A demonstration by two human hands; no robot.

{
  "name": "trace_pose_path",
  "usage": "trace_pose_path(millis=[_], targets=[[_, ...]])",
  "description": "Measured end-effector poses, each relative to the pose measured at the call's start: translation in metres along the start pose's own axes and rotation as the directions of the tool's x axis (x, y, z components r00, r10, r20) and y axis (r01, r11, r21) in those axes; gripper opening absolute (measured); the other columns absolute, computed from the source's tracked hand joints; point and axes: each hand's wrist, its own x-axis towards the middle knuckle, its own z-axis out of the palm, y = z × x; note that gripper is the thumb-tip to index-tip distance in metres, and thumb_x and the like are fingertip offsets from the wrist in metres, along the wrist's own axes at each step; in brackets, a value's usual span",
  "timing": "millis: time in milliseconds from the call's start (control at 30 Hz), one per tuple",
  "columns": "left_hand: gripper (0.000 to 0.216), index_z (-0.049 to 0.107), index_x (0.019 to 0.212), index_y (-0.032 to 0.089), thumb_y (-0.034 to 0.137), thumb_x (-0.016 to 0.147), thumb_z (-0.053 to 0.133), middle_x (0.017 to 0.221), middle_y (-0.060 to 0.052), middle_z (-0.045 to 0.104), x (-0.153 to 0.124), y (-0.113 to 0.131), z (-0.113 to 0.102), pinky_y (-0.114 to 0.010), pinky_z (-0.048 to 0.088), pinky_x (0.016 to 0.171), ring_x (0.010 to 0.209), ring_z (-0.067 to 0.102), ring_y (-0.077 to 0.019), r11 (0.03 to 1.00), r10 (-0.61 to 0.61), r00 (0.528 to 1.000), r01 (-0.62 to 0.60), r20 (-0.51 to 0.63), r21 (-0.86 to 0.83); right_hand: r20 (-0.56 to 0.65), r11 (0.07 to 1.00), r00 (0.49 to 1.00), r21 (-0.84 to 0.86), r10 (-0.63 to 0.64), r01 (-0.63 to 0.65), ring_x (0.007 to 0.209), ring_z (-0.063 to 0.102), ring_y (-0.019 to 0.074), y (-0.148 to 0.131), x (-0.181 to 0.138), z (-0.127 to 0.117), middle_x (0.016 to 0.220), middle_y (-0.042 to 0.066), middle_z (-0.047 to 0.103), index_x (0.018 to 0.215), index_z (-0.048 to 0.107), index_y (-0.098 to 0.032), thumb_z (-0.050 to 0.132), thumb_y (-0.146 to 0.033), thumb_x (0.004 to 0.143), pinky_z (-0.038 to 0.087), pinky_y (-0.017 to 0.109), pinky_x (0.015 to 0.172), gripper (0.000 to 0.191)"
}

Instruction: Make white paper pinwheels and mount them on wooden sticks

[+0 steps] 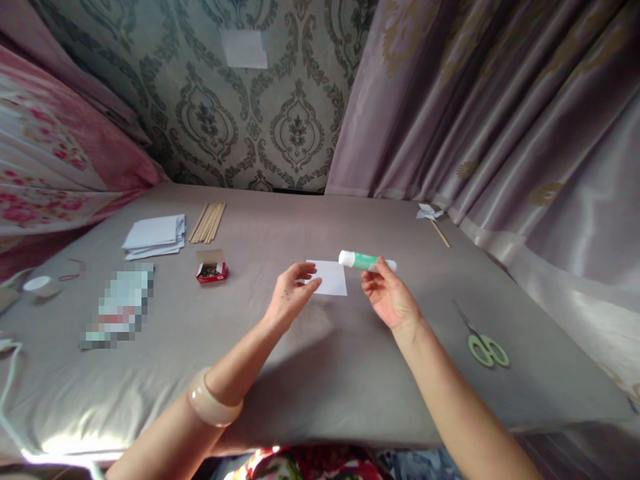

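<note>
My right hand (390, 293) grips a white and green glue stick (367, 261), held nearly level above the table with its white end to the left. Under and beside my left hand (295, 287) lies a small white sheet of paper (331, 277). The fingers of that hand are loosely curved, with a gap between thumb and forefinger. They cover the paper's left part; whether they touch it I cannot tell. A pale bangle (213, 403) circles my left forearm.
To the left are stacked paper (154, 237), wooden sticks (208, 223), an open red box (211, 270) of small dark pieces, and a blurred packet (120, 303). Green-handled scissors (483, 343) lie right, a paper pinwheel (429, 212) back right. Curtains (450, 100) border the table.
</note>
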Motion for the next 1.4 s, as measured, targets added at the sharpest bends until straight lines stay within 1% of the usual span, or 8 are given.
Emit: trace_pose_path(millis=[67,133,267,400,567,800,1233,1400], targets=[[0.021,0.068,0.094,0.018,0.024,0.078,0.055,0.097,-0.008,0.069,0.006,-0.006,-0.011,-0.035,0.048,0.082,0.09,0.06,-0.0204,0.942,0.118,0.993,-0.108,-0.013,0.317,-0.066,0.989,0.989,-0.075,-0.132,0.127,0.053,0.058,0.008,-0.013,0.011,-0.006,0.063,-0.005,0.062,0.073,0.06,-0.019,0.086,-0.038,0.054,0.044,0.016,0.042,0.037],[0.02,0.068,0.089,0.019,0.021,0.084,0.049,0.094,-0.008,0.07,0.007,-0.01,-0.015,-0.037,0.046,0.085,0.09,0.059,-0.0211,0.795,0.259,0.956,-0.292,0.138,0.531,-0.077,0.954,0.967,-0.197,-0.244,0.225,0.053,0.056,0.0075,-0.02,0.02,-0.009,0.065,-0.004,0.062,0.074,0.06,-0.018,0.086,-0.039,0.052,0.042,0.017,0.042,0.04],[0.025,0.065,0.091,0.016,0.025,0.092,0.042,0.098,-0.01,0.068,0.0,-0.014,-0.003,-0.037,0.046,0.089,0.097,0.057,-0.0222,0.497,0.34,0.786,-0.617,0.517,0.611,0.045,0.826,0.928,-0.443,-0.369,0.349,0.054,0.054,0.0087,-0.016,0.028,-0.002,0.067,-0.002,0.061,0.076,0.059,-0.016,0.081,-0.046,0.058,0.04,0.019,0.044,0.041],[0.028,0.061,0.094,0.015,0.035,0.094,0.041,0.098,-0.012,0.064,-0.009,-0.022,0.011,-0.038,0.047,0.086,0.1,0.055,-0.0248,0.356,0.305,0.742,-0.67,0.597,0.651,0.233,0.596,0.881,-0.663,-0.411,0.453,0.055,0.053,0.0114,-0.003,0.035,0.009,0.064,-0.001,0.059,0.077,0.058,-0.016,0.072,-0.049,0.067,0.041,0.023,0.05,0.037],[0.032,0.059,0.1,0.015,0.039,0.094,0.038,0.102,-0.012,0.062,-0.012,-0.031,0.008,-0.039,0.046,0.089,0.104,0.054,-0.0247,0.347,0.334,0.72,-0.694,0.608,0.631,0.418,0.314,0.816,-0.774,-0.399,0.55,0.061,0.057,0.0152,0.008,0.042,0.02,0.069,0.002,0.064,0.077,0.058,-0.018,0.066,-0.046,0.073,0.045,0.026,0.06,0.03],[0.03,0.059,0.099,0.015,0.038,0.094,0.04,0.103,-0.012,0.062,-0.014,-0.03,0.007,-0.038,0.047,0.089,0.103,0.054,-0.0251,0.338,0.309,0.726,-0.688,0.614,0.643,0.502,0.187,0.802,-0.797,-0.324,0.575,0.061,0.059,0.0167,0.019,0.043,0.031,0.068,0.003,0.065,0.075,0.055,-0.02,0.062,-0.044,0.075,0.044,0.027,0.059,0.025],[0.033,0.058,0.098,0.015,0.04,0.094,0.037,0.104,-0.012,0.06,-0.013,-0.034,0.006,-0.038,0.048,0.088,0.101,0.054,-0.0247,0.363,0.297,0.741,-0.671,0.603,0.646,0.538,0.11,0.79,-0.802,-0.294,0.587,0.056,0.053,0.0149,0.024,0.043,0.036,0.062,0.0,0.059,0.074,0.054,-0.02,0.061,-0.041,0.076,0.04,0.026,0.056,0.022],[0.044,0.056,0.109,0.013,0.048,0.092,0.037,0.125,-0.018,0.053,-0.014,-0.034,0.003,-0.048,0.039,0.101,0.122,0.044,-0.0315,0.366,0.326,0.778,-0.627,0.537,0.687,0.539,0.1,0.78,-0.799,-0.318,0.593,0.056,0.052,0.0143,0.029,0.047,0.034,0.063,0.001,0.06,0.076,0.055,-0.019,0.06,-0.042,0.076,0.039,0.025,0.057,0.023]])
